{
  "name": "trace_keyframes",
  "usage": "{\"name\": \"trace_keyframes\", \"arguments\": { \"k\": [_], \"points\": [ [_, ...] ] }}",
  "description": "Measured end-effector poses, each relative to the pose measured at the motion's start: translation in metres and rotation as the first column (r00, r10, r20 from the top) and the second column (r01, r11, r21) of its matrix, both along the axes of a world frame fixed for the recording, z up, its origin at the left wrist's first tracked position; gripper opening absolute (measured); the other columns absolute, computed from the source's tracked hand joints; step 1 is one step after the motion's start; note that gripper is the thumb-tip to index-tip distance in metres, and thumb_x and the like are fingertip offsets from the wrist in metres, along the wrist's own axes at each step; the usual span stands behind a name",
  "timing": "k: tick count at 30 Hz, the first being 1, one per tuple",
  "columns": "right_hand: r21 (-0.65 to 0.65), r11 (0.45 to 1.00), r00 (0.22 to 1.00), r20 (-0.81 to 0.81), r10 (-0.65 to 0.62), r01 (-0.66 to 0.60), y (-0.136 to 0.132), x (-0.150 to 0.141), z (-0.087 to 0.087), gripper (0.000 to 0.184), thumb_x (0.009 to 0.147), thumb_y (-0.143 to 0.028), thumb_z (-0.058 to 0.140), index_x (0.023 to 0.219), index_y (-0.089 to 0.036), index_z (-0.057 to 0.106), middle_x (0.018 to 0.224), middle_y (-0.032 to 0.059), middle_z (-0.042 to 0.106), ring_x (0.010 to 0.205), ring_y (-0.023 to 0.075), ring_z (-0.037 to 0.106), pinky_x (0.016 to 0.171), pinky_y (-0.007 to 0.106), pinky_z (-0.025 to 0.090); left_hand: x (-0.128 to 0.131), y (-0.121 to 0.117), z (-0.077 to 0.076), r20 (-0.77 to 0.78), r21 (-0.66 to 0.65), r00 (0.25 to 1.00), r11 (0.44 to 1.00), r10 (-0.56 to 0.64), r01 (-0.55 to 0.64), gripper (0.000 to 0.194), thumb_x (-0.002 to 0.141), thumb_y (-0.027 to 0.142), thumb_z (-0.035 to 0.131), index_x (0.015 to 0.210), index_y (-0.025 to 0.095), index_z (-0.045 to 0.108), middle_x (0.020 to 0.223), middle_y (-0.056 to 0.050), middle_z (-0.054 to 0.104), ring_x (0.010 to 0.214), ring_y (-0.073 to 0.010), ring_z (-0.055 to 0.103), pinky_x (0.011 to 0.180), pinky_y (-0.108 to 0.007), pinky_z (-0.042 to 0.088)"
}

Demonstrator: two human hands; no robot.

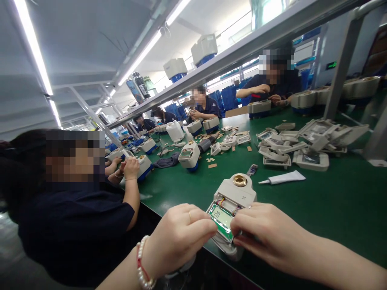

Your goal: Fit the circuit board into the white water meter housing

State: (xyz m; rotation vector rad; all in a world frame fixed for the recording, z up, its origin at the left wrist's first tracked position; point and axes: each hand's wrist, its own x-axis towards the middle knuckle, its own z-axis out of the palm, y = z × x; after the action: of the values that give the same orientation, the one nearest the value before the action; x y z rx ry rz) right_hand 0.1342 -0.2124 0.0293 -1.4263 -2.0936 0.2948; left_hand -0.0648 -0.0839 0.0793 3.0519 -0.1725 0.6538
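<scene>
Between our left hand (181, 229) and right hand (263, 227), at lower centre, the pale plastic meter (246, 195) lies on the green desk (290, 205), long axis running away from us, brass ring (240, 180) farthest. Each grip is narrow at the glossy circuit board (223, 224); we cannot tell whether either pinches it.

The off-white plastic housing with brass ring (235, 188) lies open on the green tabletop (169, 189), green circuit board (222, 221) exposed.

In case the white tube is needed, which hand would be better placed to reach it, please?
Probably the right hand, nearer the white tube; the left hand is on the far side of the circuit board.
</scene>
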Motion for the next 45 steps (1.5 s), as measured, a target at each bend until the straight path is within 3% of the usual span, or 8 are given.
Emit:
{"name": "trace_keyframes", "arguments": {
  "k": [5,8,13,20,26,30,37,45],
  "points": [
    [0.013,1.0,1.0,0.006,-0.007,0.007,0.002,-0.001,-0.002,0.008,0.089,-0.015,0.055,0.088,-0.023,0.054,0.081,-0.0018,0.064,0.069,0.0169,0.055,0.06,0.029,0.03,0.019,0.004,0.017,-0.262,0.249,0.965,0.964,-0.024,0.091,0.016,0.094,0.033,0.054,0.085,0.02,0.06,0.078,0.003,0.066,0.067,-0.0143,0.058,0.058,-0.03,0.04],
    [0.019,1.0,1.0,0.018,-0.009,0.009,0.002,-0.001,-0.003,0.007,0.09,-0.016,0.054,0.086,-0.022,0.053,0.081,-0.0009,0.064,0.068,0.0173,0.055,0.059,0.029,0.03,0.029,0.001,0.02,-0.324,0.36,0.946,0.924,-0.01,0.133,0.025,0.09,0.042,0.06,0.08,0.02,0.056,0.072,0.004,0.064,0.065,-0.0149,0.056,0.054,-0.031,0.035],
    [0.004,1.0,0.999,0.025,-0.031,0.031,0.003,-0.002,-0.005,0.008,0.088,-0.014,0.054,0.083,-0.021,0.054,0.082,0.0008,0.065,0.07,0.0191,0.058,0.059,0.031,0.032,0.044,-0.004,0.025,-0.38,0.455,0.924,0.864,-0.029,0.214,0.031,0.084,0.044,0.068,0.073,0.019,0.054,0.065,0.003,0.061,0.062,-0.0152,0.054,0.05,-0.032,0.03],
    [0.009,0.999,0.999,0.021,-0.042,0.042,0.005,-0.003,-0.007,0.007,0.086,-0.014,0.056,0.084,-0.021,0.056,0.084,0.0015,0.068,0.072,0.0203,0.061,0.059,0.031,0.033,0.057,-0.005,0.027,-0.465,0.493,0.884,0.819,-0.037,0.293,0.037,0.075,0.04,0.076,0.056,0.02,0.051,0.054,0.002,0.058,0.059,-0.0177,0.055,0.047,-0.033,0.028],
    [0.063,0.997,0.999,0.021,-0.048,0.046,0.005,-0.006,-0.007,0.01,0.083,-0.011,0.056,0.08,-0.02,0.054,0.079,0.0012,0.066,0.066,0.019,0.058,0.056,0.031,0.03,0.053,-0.01,0.026,-0.479,0.52,0.876,0.785,-0.06,0.338,0.028,0.073,0.025,0.074,0.058,0.019,0.051,0.054,0.002,0.054,0.058,-0.0166,0.053,0.047,-0.032,0.027],
    [0.09,0.995,0.999,0.017,-0.043,0.041,0.005,-0.006,-0.01,0.011,0.084,-0.012,0.054,0.078,-0.02,0.052,0.08,0.002,0.067,0.066,0.0192,0.058,0.056,0.031,0.029,0.051,-0.013,0.024,-0.405,0.548,0.907,0.763,-0.118,0.343,0.024,0.077,0.021,0.071,0.063,0.018,0.053,0.056,0.001,0.052,0.06,-0.0158,0.05,0.05,-0.032,0.029],
    [0.063,0.996,0.997,0.044,-0.065,0.062,0.005,-0.006,-0.009,0.012,0.081,-0.009,0.056,0.079,-0.02,0.051,0.081,0.0022,0.066,0.068,0.0198,0.058,0.058,0.031,0.031,0.046,-0.002,0.021,-0.328,0.573,0.895,0.691,-0.301,0.442,0.023,0.082,0.017,0.062,0.063,0.016,0.051,0.057,0.001,0.047,0.058,-0.0136,0.046,0.051,-0.031,0.028],
    [0.005,0.998,0.997,0.054,-0.055,0.055,0.006,-0.008,-0.006,0.009,0.084,-0.011,0.053,0.081,-0.019,0.054,0.085,0.0047,0.068,0.075,0.0213,0.062,0.066,0.031,0.039,0.044,0.002,0.023,-0.366,0.574,0.911,0.724,-0.193,0.384,0.023,0.084,0.019,0.064,0.066,0.017,0.05,0.058,0.001,0.05,0.06,-0.014,0.048,0.052,-0.031,0.028]
  ]
}}
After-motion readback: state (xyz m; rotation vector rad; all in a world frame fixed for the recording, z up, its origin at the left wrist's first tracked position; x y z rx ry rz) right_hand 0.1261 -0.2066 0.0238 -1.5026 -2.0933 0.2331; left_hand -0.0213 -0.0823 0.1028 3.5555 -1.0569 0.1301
